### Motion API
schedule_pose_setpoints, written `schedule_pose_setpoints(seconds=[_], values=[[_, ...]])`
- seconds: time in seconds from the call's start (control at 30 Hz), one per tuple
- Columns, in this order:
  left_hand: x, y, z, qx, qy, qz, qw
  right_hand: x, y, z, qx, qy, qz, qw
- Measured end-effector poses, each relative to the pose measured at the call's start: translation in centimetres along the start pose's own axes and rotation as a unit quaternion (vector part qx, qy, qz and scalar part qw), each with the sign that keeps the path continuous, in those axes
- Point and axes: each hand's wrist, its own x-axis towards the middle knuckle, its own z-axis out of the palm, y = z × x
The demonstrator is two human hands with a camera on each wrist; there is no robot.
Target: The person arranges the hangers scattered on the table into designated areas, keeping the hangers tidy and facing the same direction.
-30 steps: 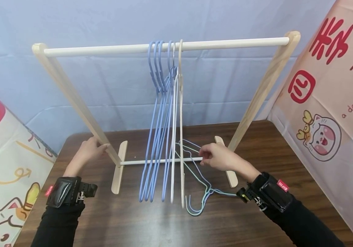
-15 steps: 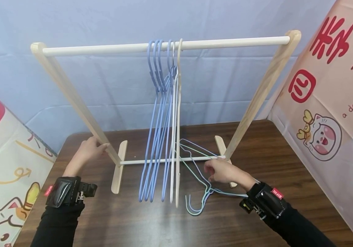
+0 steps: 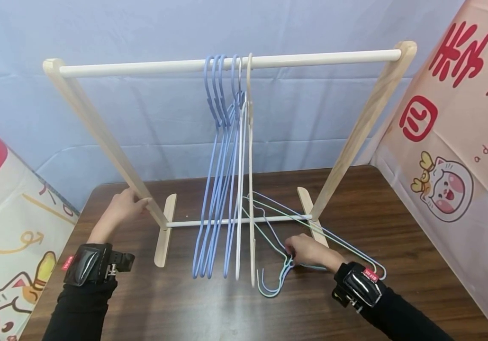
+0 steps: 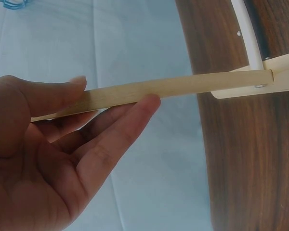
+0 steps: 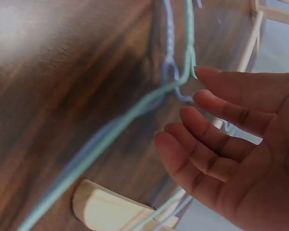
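My left hand (image 3: 124,206) grips the left wooden post (image 3: 107,142) of a small clothes rack low down. In the left wrist view, the thumb lies on one side of the post (image 4: 178,87) and the fingers on the other. A green wire hanger (image 5: 135,110) and a light-blue wire hanger (image 5: 169,33) lie stacked on the table, hooks toward the front. Over their twisted necks is my right hand (image 3: 310,250), fingers loosely bent. Its thumb and index fingertips are right at the green hanger's neck, with a gap between them in the right wrist view.
Several blue hangers (image 3: 210,180), a white hanger (image 3: 239,189) and a cream hanger (image 3: 250,189) hang mid-bar from the rack's white top bar (image 3: 320,60). A white lower rail (image 3: 184,224) joins the feet on the brown table (image 3: 176,303). Printed cloths flank the table.
My right hand has moved from beside the lower rail toward the front, down to the hangers' necks. The cream hanger sways slightly. My left hand stays on the post.
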Motion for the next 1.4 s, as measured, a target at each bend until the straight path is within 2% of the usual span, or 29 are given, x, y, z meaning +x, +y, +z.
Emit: schedule_pose_setpoints(seconds=[0.27,0.7,1.0,1.2,1.4], values=[[-0.2,0.2,0.0,-0.007,-0.001,-0.004,1.0,-0.2,0.2,1.1,-0.009,0.015,-0.007,0.9998],[-0.2,0.3,0.0,-0.009,-0.001,0.0,1.0,0.0,-0.2,1.7,-0.019,0.003,0.024,0.9995],[-0.1,0.2,0.0,-0.007,0.001,-0.002,1.0,-0.2,0.0,1.3,-0.032,0.0,0.013,0.9994],[0.0,0.0,0.1,-0.007,0.001,-0.004,1.0,-0.3,0.1,0.7,-0.025,-0.003,0.023,0.9994],[-0.1,0.1,0.0,-0.005,0.001,-0.004,1.0,-0.4,0.2,-0.5,-0.036,-0.002,-0.001,0.9994]])
